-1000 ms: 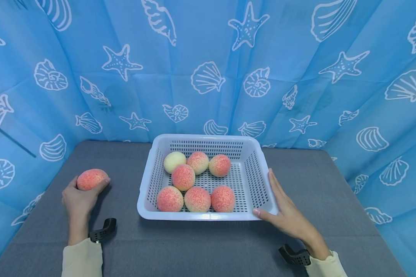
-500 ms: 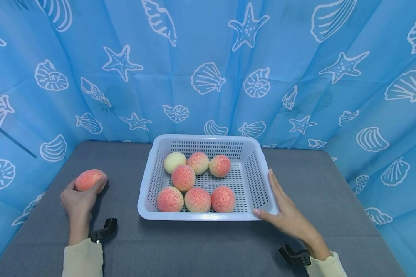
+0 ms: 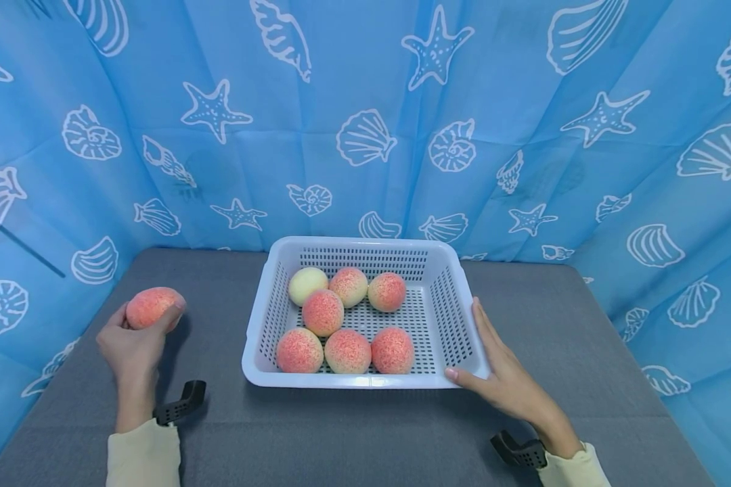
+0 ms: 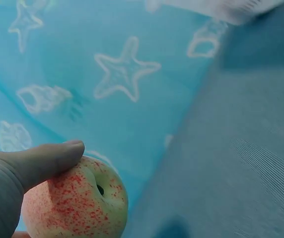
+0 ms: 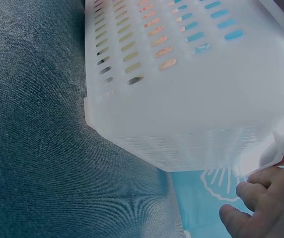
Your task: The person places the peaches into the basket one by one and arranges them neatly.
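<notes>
My left hand (image 3: 133, 348) grips a pinkish-red peach (image 3: 152, 306) at the left side of the table. In the left wrist view, my thumb lies over the speckled peach (image 4: 77, 206), whose stem dimple faces right. A shadow beside it suggests it is off the cloth. My right hand (image 3: 512, 382) holds the front right corner of a white plastic basket (image 3: 371, 381), thumb on the front rim and fingers along the right side. Inside the basket sit several red-speckled peaches (image 3: 347, 351) and one pale yellow fruit (image 3: 307, 284) at the back left.
A grey cloth (image 3: 341, 439) covers the table. Behind and at both sides hangs a blue curtain (image 3: 365, 182) with white shells and starfish, meeting the table's back edge. Black wrist mounts (image 3: 183, 404) are strapped to both wrists.
My left hand has shifted slightly left and up with the peach, and the shadow beside it has widened. The right hand and the basket stay in place.
</notes>
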A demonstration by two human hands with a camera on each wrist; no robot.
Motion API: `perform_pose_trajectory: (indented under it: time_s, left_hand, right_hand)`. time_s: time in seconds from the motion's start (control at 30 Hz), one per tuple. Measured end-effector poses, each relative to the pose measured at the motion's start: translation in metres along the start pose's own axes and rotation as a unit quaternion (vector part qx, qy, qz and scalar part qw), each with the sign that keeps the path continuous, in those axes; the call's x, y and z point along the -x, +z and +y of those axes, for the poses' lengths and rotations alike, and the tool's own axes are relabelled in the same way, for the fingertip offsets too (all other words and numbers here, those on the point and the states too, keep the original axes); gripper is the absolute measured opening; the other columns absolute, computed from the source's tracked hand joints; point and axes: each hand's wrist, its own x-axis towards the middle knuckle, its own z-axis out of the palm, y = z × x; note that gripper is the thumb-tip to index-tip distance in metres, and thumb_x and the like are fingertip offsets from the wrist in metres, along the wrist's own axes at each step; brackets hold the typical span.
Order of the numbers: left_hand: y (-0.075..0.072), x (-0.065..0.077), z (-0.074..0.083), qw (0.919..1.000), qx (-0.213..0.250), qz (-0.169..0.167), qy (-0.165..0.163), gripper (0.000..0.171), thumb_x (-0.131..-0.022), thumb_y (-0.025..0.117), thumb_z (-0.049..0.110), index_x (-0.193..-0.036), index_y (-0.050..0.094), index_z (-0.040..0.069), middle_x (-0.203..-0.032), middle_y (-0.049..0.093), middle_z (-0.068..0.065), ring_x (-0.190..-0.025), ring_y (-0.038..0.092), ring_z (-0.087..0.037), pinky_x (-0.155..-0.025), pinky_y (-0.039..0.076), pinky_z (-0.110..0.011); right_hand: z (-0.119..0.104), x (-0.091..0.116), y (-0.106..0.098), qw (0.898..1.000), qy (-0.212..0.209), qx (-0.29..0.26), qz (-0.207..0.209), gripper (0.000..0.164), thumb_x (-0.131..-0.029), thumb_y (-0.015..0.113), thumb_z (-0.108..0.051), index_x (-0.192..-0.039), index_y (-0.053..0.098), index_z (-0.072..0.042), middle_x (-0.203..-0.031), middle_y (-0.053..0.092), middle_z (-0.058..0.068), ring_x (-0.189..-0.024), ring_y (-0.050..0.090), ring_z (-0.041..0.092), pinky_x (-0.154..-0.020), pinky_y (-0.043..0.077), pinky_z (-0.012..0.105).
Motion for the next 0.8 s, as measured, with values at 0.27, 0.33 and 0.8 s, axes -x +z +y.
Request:
perform_pose_trajectory:
  time_s: [0.27, 0.33, 0.8]
  left_hand:
    - [-0.004, 0.014, 0.029, 0.9966, 0.029, 0.032, 0.070, 0.069, -0.083, 0.084, 0.028, -0.145, 0.056, 0.015, -0.140, 0.057, -0.005, -0.122, 0.053, -0.014, -0.105, 0.045, -0.034]
    - [-0.005, 0.018, 0.036, 0.9962, 0.030, 0.031, 0.076, 0.071, -0.082, 0.085, 0.029, -0.146, 0.056, 0.016, -0.140, 0.057, -0.005, -0.122, 0.054, -0.013, -0.104, 0.047, -0.033]
    - [0.013, 0.065, 0.069, 0.9757, 0.020, -0.011, 0.218, 0.071, -0.080, 0.088, 0.019, -0.145, 0.057, 0.011, -0.133, 0.063, -0.009, -0.117, 0.062, -0.020, -0.097, 0.051, -0.028]
  right_hand:
    - [-0.001, 0.000, 0.000, 1.000, 0.007, 0.001, -0.001, 0.117, -0.087, 0.082, -0.023, -0.161, -0.007, -0.039, -0.168, -0.004, 0.019, -0.118, 0.060, 0.046, -0.079, 0.059, 0.035]
    - [-0.001, 0.000, 0.000, 1.000, 0.007, 0.001, -0.001, 0.117, -0.087, 0.082, -0.023, -0.161, -0.007, -0.038, -0.168, -0.005, 0.019, -0.118, 0.060, 0.045, -0.079, 0.059, 0.035]
    - [-0.001, 0.000, 0.000, 1.000, 0.006, 0.000, -0.001, 0.117, -0.087, 0.082, -0.023, -0.161, -0.007, -0.039, -0.168, -0.004, 0.020, -0.117, 0.060, 0.045, -0.079, 0.059, 0.034]
